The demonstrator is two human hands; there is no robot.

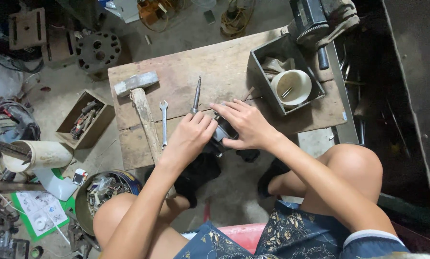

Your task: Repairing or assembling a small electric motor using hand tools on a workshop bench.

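Note:
My left hand (190, 136) and my right hand (246, 125) are both closed around a small dark metal part (222, 132) at the front edge of a low wooden table (215, 67). Most of the part is hidden by my fingers. A thin metal punch or screwdriver (196, 95) lies on the table just beyond my left hand. Left of it lie a small open-ended wrench (164, 122) and a hammer (143, 103) with a steel head and a wooden handle.
A grey metal box (258, 72) with a white cup (291, 87) stands at the table's right. A bench grinder (320, 21) sits behind it. On the floor left are a wooden box of tools (84, 120), a white pipe (39, 156) and a round tin of parts (104, 192).

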